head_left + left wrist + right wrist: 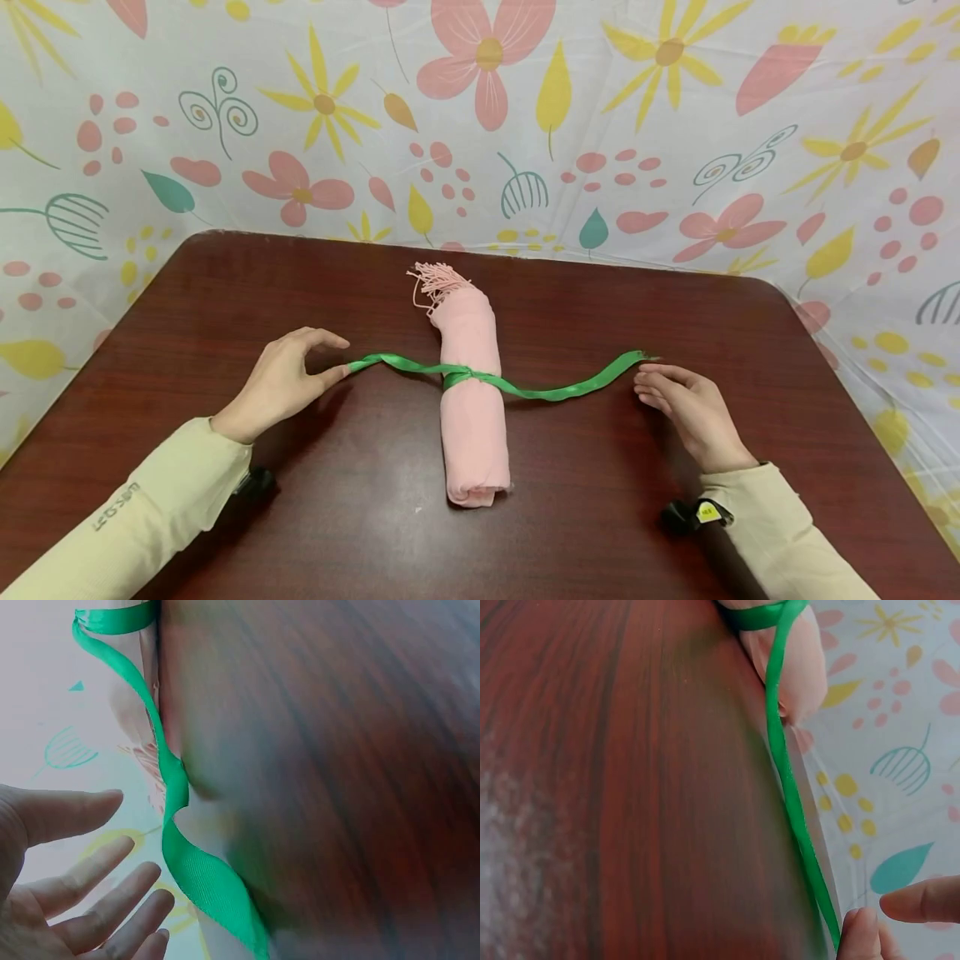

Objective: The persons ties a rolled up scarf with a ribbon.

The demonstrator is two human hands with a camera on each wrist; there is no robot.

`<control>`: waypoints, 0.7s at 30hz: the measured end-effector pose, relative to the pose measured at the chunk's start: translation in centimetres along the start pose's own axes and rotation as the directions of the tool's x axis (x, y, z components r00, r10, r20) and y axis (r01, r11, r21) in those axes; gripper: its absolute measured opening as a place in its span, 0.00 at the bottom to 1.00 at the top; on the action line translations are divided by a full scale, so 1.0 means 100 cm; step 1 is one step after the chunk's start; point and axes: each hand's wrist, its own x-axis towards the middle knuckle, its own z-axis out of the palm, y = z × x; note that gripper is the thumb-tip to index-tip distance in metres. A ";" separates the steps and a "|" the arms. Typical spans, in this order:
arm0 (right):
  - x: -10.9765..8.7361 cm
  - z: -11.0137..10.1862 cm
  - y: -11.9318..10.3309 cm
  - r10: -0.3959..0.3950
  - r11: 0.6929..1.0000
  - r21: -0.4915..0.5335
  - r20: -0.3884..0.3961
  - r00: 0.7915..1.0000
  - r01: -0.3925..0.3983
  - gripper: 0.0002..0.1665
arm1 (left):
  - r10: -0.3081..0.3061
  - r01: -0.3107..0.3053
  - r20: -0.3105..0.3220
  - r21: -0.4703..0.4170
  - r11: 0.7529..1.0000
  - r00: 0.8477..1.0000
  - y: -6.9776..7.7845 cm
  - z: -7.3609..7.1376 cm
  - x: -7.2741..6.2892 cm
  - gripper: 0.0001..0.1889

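Note:
A rolled pink scarf (474, 442) with a fringe at its far end lies lengthwise on the table. Around its middle runs a green ribbon (555, 393), crossed or knotted on top, with one tail stretching to each side. At the left tail, my left hand (277, 379) has thumb and fingers spread apart; the thumb tip overlaps the ribbon's end in the head view. The left wrist view shows the ribbon (202, 874) beside the spread fingers, not between them. My right hand (693, 408) has its fingertips just by the frayed right end, with a gap between the fingers (922, 900) in the right wrist view.
The dark reddish-brown table (337, 517) has rounded far corners and a glossy surface. Behind it hangs a white cloth (480, 167) printed with flowers and leaves. Both sleeves are pale, and a dark wrist device (678, 517) sits under the right cuff.

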 end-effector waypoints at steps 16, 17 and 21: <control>0.005 0.016 -0.004 -0.057 0.998 -0.033 0.016 0.998 0.057 0.23 | 0.026 -0.027 -0.007 -0.036 0.999 1.000 0.011 0.013 0.011 0.13; 0.006 0.017 -0.004 -0.064 0.997 -0.045 0.014 0.998 0.065 0.24 | 0.031 -0.031 -0.008 -0.037 0.999 0.999 0.012 0.014 0.012 0.13; 0.006 0.024 -0.005 -0.104 0.978 -0.182 0.009 0.995 0.104 0.26 | 0.053 -0.054 -0.019 -0.038 0.998 0.998 0.016 0.017 0.015 0.13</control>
